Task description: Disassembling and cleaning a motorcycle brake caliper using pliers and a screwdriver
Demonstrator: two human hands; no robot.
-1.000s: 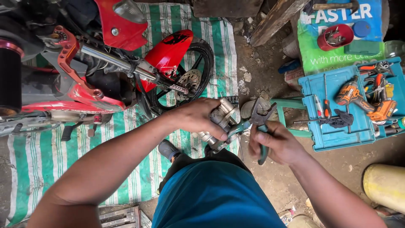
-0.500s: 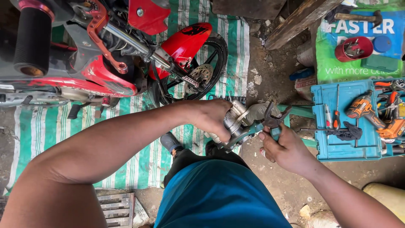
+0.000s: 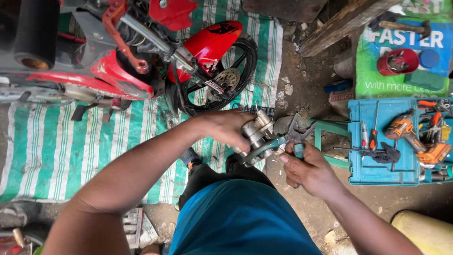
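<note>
Outdoors, dirt ground [image 3: 311, 89], striped mat [image 3: 61, 151]; left hand [image 3: 226, 128] clasps metal part [image 3: 256, 133], right hand [image 3: 309, 172] grips pliers [image 3: 288, 139].

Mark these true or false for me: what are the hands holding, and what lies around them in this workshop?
1. The left hand holds a small metal part. True.
2. The right hand is empty. False: it grips green-handled pliers.
3. The motorcycle is blue. False: its bodywork is red.
4. An orange drill lies in the teal toolbox. True.
5. The motorcycle rests on a green-striped sheet. True.
</note>
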